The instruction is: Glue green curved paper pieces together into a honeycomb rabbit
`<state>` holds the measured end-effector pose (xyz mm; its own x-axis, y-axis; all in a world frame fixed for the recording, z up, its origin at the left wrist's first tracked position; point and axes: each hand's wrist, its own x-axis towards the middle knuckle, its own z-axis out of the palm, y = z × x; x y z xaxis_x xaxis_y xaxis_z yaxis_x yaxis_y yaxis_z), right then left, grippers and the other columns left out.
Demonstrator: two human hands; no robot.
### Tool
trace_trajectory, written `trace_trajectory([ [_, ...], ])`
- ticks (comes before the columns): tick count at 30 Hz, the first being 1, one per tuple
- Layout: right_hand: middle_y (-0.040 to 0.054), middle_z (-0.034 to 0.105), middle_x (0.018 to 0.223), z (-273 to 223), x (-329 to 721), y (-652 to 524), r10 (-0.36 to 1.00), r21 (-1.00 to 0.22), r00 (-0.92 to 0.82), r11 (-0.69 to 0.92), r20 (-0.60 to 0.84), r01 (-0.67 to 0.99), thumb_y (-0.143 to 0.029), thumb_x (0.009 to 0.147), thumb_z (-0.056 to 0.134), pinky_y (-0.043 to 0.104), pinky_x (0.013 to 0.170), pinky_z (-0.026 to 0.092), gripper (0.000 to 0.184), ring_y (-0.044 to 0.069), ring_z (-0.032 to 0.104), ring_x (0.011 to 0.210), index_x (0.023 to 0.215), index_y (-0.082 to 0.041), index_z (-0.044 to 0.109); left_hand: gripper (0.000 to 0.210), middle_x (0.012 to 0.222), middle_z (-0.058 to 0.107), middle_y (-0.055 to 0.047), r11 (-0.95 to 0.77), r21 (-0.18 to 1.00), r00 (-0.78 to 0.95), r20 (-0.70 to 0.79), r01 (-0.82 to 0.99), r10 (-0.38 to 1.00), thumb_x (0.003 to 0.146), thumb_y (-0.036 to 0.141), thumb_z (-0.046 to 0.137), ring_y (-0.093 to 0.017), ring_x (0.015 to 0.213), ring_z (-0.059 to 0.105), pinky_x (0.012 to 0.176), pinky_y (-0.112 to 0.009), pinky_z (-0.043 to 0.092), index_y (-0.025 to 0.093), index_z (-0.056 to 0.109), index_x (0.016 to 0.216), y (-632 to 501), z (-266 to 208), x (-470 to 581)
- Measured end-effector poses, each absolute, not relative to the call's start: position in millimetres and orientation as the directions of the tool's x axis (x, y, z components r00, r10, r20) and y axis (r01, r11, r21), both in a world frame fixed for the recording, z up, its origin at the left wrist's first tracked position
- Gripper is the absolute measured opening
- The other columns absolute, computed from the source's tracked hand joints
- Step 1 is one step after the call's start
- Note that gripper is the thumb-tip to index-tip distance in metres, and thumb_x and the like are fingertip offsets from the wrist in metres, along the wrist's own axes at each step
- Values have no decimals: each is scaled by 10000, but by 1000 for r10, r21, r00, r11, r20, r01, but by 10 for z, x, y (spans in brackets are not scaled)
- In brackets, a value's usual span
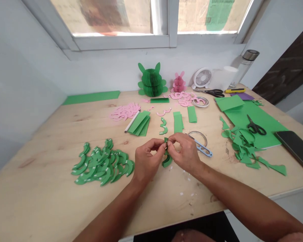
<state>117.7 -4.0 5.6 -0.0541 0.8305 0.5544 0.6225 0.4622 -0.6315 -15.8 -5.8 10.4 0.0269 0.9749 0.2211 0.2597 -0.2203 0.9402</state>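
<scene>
Both of my hands meet at the middle of the table over a small curved green paper piece [167,161]. My left hand [149,158] pinches its upper part from the left. From the right, the fingertips of my right hand [183,153] pinch the same part, so that bit is mostly hidden. Just beyond my fingers lies a wavy green paper strip [163,126] with small white marks. Left of my hands spreads a pile of curved green paper pieces [103,164], many with white tabs. A blue cutter [204,149] and a roll of tape [198,136] lie beside my right hand.
Green rectangles [139,123], pink cutouts [125,112], a green honeycomb paper figure [152,82] and a smaller pink one [178,83] stand or lie farther back. At right are green scraps [242,144], scissors [255,127], a phone [294,148], a fan [202,78] and a bottle [244,67].
</scene>
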Motion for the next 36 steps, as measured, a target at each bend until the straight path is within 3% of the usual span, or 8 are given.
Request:
trace_trajectory([
  [5,25,630,704,75,1175,-52,847,-658,-45,444,530,608,-147,770,500,299,681,426,77,164,579,696,732,-188,553,110,664,679,-15,-6,1000,4,6,-9,1000,671,241,688,-123,602,609,591,-222,497,144,678,723,-12,105,-175],
  [10,20,647,763,96,1169,-40,902,-789,-23,389,431,476,-150,749,528,291,714,443,107,151,591,706,838,-182,578,127,656,672,-15,100,985,58,-93,-140,994,646,247,714,-124,608,604,537,-209,478,153,677,723,35,97,-206],
  [16,-13,592,654,120,1174,-3,967,-935,30,235,251,264,-192,720,552,257,622,436,48,128,532,623,761,-184,578,123,631,650,-16,112,982,86,-100,-150,991,649,250,707,-115,592,572,544,-217,480,143,667,695,40,106,-201],
  [22,-13,560,661,107,1166,17,998,-994,-17,67,66,90,-258,697,574,256,579,411,97,119,497,601,747,-174,570,93,617,622,6,103,978,114,-83,-181,990,682,230,686,-86,577,536,556,-195,451,144,653,696,22,108,-201],
  [36,-31,540,639,70,1161,27,1000,-1000,-15,24,24,3,-256,672,604,239,549,384,93,107,488,576,709,-181,561,140,616,628,-24,88,988,114,-74,-125,991,684,274,658,-127,601,552,596,-245,462,140,638,649,42,133,-196],
])
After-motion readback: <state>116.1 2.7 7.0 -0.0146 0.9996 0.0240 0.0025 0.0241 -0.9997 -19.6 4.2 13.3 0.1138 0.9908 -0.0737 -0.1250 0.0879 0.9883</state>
